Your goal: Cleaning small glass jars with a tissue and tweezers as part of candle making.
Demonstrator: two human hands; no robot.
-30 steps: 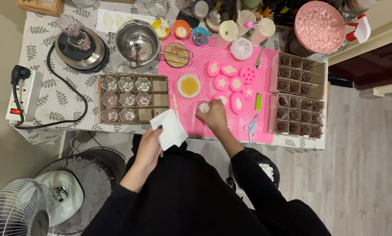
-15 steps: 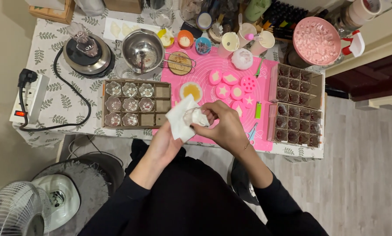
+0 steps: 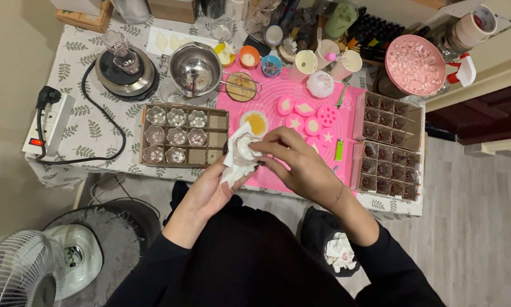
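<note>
Small round whitish piece (image 3: 247, 146) is wrapped in a white paper tissue (image 3: 237, 161), held over the desk's front edge, just above the pink silicone mat (image 3: 278, 122). Tissue is cupped from below by the left hand (image 3: 214, 186), fingers curled round it. Piece is pinched from above by the right hand (image 3: 297, 163), fingertips pressed together on it. Just beside, left: brown cardboard tray (image 3: 217, 121) of clear flower-shaped cups. Behind: small dish of orange liquid (image 3: 256, 122), pink moulded shapes (image 3: 304, 108), steel mixing bowl (image 3: 195, 68). Desk (image 3: 90, 122) is covered with a leaf-print cloth.
</note>
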